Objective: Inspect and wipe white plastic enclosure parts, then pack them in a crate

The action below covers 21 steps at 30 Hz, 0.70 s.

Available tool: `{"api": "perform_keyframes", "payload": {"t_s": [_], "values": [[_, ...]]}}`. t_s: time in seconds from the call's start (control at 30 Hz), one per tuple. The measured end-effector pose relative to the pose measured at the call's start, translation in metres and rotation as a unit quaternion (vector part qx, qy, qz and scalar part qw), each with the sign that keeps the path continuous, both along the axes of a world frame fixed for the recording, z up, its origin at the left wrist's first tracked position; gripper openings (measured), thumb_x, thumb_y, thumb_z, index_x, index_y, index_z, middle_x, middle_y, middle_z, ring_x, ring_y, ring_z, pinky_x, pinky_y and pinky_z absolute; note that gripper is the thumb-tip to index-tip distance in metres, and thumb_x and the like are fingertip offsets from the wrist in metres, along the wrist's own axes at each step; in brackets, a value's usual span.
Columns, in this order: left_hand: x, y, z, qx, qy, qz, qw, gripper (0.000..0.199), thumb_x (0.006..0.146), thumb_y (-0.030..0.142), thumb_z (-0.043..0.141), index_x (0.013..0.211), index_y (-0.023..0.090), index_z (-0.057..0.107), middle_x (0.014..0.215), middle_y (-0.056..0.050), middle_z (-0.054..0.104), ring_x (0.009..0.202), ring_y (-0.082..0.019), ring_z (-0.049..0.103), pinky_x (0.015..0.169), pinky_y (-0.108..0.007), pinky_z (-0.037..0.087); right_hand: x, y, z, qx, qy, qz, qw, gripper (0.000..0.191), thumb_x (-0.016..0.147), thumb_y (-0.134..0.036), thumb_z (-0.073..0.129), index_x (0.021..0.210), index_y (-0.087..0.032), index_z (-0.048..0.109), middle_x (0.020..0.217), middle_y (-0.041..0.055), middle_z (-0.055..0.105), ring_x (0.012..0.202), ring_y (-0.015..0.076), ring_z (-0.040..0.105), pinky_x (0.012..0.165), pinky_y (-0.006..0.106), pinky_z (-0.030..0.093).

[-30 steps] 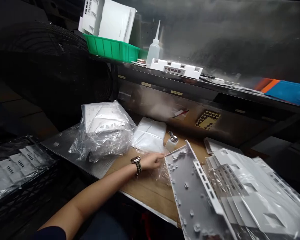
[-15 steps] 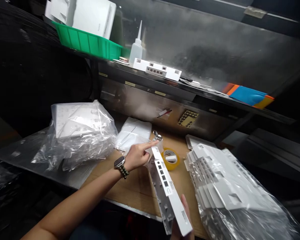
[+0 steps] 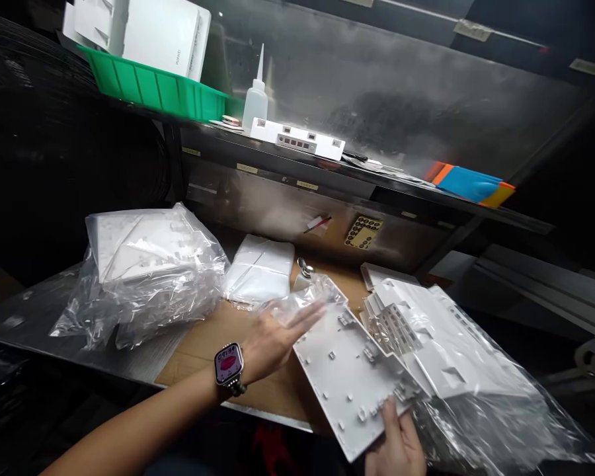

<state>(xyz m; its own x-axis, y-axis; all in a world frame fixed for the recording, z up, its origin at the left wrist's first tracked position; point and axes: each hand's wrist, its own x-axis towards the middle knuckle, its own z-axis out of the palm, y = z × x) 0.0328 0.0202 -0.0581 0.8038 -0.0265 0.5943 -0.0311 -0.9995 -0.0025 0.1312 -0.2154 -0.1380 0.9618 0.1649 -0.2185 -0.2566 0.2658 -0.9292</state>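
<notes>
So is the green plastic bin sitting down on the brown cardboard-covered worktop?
No, the green plastic bin sits on the upper metal shelf, holding white panels.

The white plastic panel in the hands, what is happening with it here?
A person holds a white plastic panel above a brown bench, inner side up. The right hand grips its near edge. The left hand, fingers spread, rests at its far corner, touching a crumpled clear wrap. To the right lies a bag of similar panels, and another bag sits to the left.
</notes>
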Motion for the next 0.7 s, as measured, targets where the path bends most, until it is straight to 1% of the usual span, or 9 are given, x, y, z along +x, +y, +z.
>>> {"api": "perform_keyframes", "payload": {"t_s": [0.1,0.2,0.27,0.3,0.37,0.43,0.5,0.6,0.7], "values": [[-0.007,0.000,-0.013,-0.041,0.046,0.004,0.998,0.098,0.075,-0.009,0.042,0.162,0.026,0.013,0.164,-0.008,0.034,0.140,-0.029,0.050,0.114,-0.056,0.043,0.004,0.001,0.009,0.078,0.045,0.018,0.996,0.082,0.076,-0.054,0.080,0.145,-0.020,0.052,0.111,0.0095,0.077,0.101,0.0275,0.074,0.081,0.036,0.064],[-0.013,-0.018,-0.019,-0.133,0.061,-0.066,0.987,0.104,0.072,-0.005,0.046,0.163,0.023,0.004,0.168,-0.010,0.024,0.151,-0.027,0.033,0.119,-0.048,0.041,-0.016,0.014,0.011,0.045,-0.009,-0.071,0.996,0.074,0.077,-0.056,0.079,0.137,-0.018,0.059,0.116,0.0111,0.075,0.102,0.0266,0.073,0.080,0.033,0.063],[-0.017,-0.039,-0.016,-0.202,0.068,-0.102,0.972,0.106,0.071,-0.002,0.047,0.163,0.021,0.002,0.169,-0.010,0.019,0.147,-0.026,0.041,0.111,-0.037,0.050,-0.035,0.026,0.012,0.017,-0.082,-0.092,0.992,0.070,0.079,-0.055,0.077,0.134,-0.017,0.060,0.122,0.0142,0.072,0.104,0.0279,0.072,0.079,0.032,0.062],[-0.019,-0.050,-0.012,-0.230,0.060,-0.106,0.966,0.105,0.072,-0.001,0.048,0.163,0.022,0.002,0.169,-0.011,0.019,0.139,-0.026,0.051,0.103,-0.033,0.056,-0.044,0.030,0.014,0.016,-0.123,-0.078,0.989,0.067,0.083,-0.053,0.074,0.136,-0.017,0.058,0.128,0.0158,0.069,0.108,0.0287,0.070,0.082,0.033,0.061],[-0.022,-0.064,-0.003,-0.269,0.021,-0.103,0.957,0.101,0.075,0.001,0.047,0.163,0.025,0.003,0.168,-0.013,0.020,0.105,-0.019,0.071,0.083,-0.025,0.061,-0.058,0.036,0.020,0.029,-0.200,-0.041,0.979,0.057,0.092,-0.046,0.065,0.141,-0.020,0.052,0.143,0.0168,0.059,0.119,0.0292,0.066,0.092,0.038,0.059],[-0.023,-0.067,0.007,-0.291,-0.019,-0.101,0.951,0.098,0.079,0.002,0.047,0.163,0.031,0.005,0.168,-0.014,0.021,0.066,-0.007,0.066,0.063,-0.019,0.058,-0.065,0.036,0.027,0.024,-0.277,-0.026,0.960,0.039,0.096,-0.034,0.060,0.134,-0.025,0.057,0.153,0.0138,0.050,0.129,0.0293,0.060,0.102,0.044,0.054],[-0.022,-0.061,0.015,-0.305,-0.037,-0.096,0.947,0.097,0.081,0.003,0.049,0.163,0.034,0.008,0.168,-0.014,0.022,0.052,-0.002,0.053,0.051,-0.017,0.052,-0.066,0.031,0.032,0.002,-0.377,-0.027,0.926,0.028,0.094,-0.023,0.061,0.121,-0.026,0.064,0.153,0.0105,0.049,0.134,0.0306,0.055,0.108,0.050,0.049],[-0.021,-0.056,0.024,-0.308,-0.022,-0.103,0.946,0.095,0.082,0.003,0.052,0.162,0.036,0.013,0.168,-0.013,0.025,0.055,-0.003,0.056,0.051,-0.018,0.052,-0.064,0.024,0.033,-0.019,-0.485,-0.016,0.874,0.035,0.089,-0.014,0.062,0.120,-0.029,0.065,0.151,0.0080,0.051,0.138,0.0322,0.051,0.110,0.056,0.046],[-0.023,-0.071,0.025,-0.270,0.013,-0.165,0.948,0.088,0.085,0.005,0.050,0.162,0.034,0.018,0.166,-0.008,0.029,0.085,-0.014,0.074,0.071,-0.020,0.062,-0.063,0.027,0.032,0.038,-0.435,-0.011,0.900,0.036,0.092,-0.027,0.060,0.128,-0.031,0.058,0.158,0.0075,0.042,0.143,0.0315,0.046,0.114,0.057,0.042]]}}
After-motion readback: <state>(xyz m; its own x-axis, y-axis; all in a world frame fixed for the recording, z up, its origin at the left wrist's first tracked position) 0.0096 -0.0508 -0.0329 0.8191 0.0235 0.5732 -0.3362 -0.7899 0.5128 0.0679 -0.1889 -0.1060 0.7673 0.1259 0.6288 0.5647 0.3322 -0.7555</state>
